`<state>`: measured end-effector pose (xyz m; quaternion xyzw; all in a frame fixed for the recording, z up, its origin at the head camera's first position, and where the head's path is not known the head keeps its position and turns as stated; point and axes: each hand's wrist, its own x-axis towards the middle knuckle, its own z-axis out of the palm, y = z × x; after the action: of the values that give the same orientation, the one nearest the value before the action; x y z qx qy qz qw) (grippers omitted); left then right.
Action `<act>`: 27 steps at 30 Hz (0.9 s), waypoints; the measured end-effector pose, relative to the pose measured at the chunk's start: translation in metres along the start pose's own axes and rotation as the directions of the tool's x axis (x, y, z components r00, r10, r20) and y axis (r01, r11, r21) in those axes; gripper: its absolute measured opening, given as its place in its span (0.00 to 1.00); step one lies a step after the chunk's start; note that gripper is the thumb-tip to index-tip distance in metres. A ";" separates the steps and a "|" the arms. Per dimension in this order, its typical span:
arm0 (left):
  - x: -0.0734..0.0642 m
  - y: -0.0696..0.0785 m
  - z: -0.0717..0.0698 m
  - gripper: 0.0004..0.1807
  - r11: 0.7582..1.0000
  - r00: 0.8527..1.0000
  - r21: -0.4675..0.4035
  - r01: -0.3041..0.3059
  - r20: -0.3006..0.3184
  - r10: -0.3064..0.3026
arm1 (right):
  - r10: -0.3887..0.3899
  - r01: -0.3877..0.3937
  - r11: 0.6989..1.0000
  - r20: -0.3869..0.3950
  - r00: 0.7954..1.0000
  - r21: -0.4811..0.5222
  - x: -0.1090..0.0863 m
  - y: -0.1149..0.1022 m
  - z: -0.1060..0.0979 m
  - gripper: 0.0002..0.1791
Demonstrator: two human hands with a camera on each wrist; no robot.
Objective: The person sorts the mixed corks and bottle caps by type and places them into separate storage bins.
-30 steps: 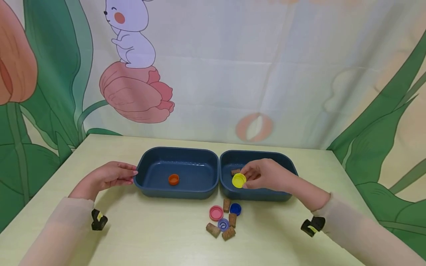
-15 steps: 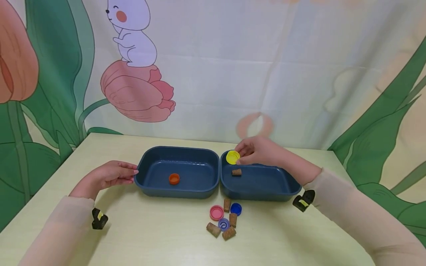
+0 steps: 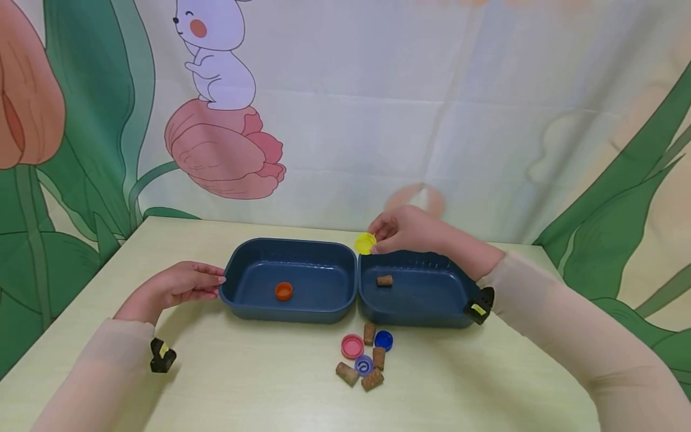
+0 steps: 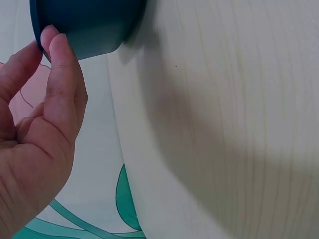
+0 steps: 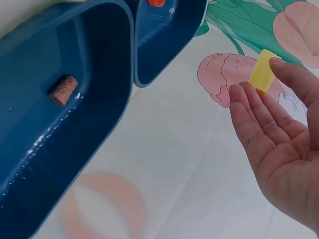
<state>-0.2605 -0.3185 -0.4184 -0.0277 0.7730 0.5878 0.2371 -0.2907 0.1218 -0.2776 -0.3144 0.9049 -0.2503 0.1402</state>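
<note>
My left hand (image 3: 180, 285) is at the left end of a dark blue tray (image 3: 291, 314), and in the left wrist view its fingertips (image 4: 61, 47) pinch the tray's rim. An orange bottle cap (image 3: 283, 291) lies inside that tray. Above the back rim, near where the two trays meet, my right hand (image 3: 412, 231) pinches a yellow bottle cap (image 3: 365, 243) between thumb and fingers. Under this hand stands a second blue tray (image 3: 415, 318) with one cork (image 3: 384, 281) in it. The right wrist view shows the yellow cap edge-on at the fingertips.
In front of the trays, a pink cap (image 3: 352, 347), a dark blue cap (image 3: 384, 340) and a purple cap (image 3: 364, 365) lie among several corks (image 3: 347, 373) on the pale table (image 3: 243, 384). A printed curtain (image 3: 335, 120) hangs behind.
My right hand has lifted the yellow cap up and to the left, from over the right tray to its back left corner. The left hand stays at the left tray.
</note>
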 end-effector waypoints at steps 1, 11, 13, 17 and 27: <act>0.000 0.000 0.000 0.28 1.000 1.000 0.001 -0.004 0.002 0.004 | -0.002 0.002 1.000 0.005 1.000 -0.001 0.002 -0.002 -0.001 0.21; -0.001 0.000 0.000 0.30 1.000 1.000 0.013 -0.018 0.007 0.018 | 0.014 -0.014 1.000 0.016 1.000 0.003 0.024 -0.021 -0.011 0.21; 0.000 0.000 0.000 0.30 1.000 1.000 0.013 -0.019 0.009 0.019 | 0.022 -0.022 1.000 0.023 0.999 -0.002 0.029 -0.023 -0.011 0.21; 0.000 0.000 -0.001 0.30 1.000 1.000 0.016 -0.022 0.012 0.021 | 0.031 -0.031 0.999 0.044 0.999 -0.010 0.039 -0.025 -0.009 0.21; -0.001 0.001 0.000 0.29 1.000 1.000 0.008 -0.014 0.008 0.014 | -0.006 0.010 0.999 0.076 0.997 -0.041 0.072 -0.028 0.002 0.21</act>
<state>-0.2598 -0.3181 -0.4172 -0.0189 0.7747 0.5864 0.2359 -0.3304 0.0562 -0.2708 -0.3301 0.9027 -0.2198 0.1667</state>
